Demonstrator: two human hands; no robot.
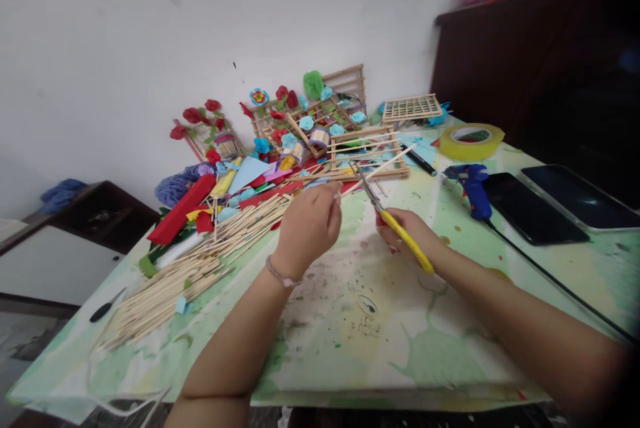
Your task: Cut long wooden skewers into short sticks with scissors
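My left hand [313,218] is closed on one end of a thin wooden stick [387,165], which slants up and away to the right. In my right hand [403,231] is a pair of scissors [407,238] with yellow handles, its metal blades pointing up and to the left. The blades lie close to the stick near my left fingers; whether they touch it I cannot tell. Just beyond the hands lies a frame of sticks [407,173] with loose sticks across it. To the left of my left hand spreads a pile of thin wooden sticks [165,291].
A blue glue gun [475,191] with a black cord lies at the right, beside two phones [533,208]. Behind it is a roll of yellow tape [493,143], and a black marker [419,160] lies nearby. Paper flowers [193,115] and stick racks stand against the wall.
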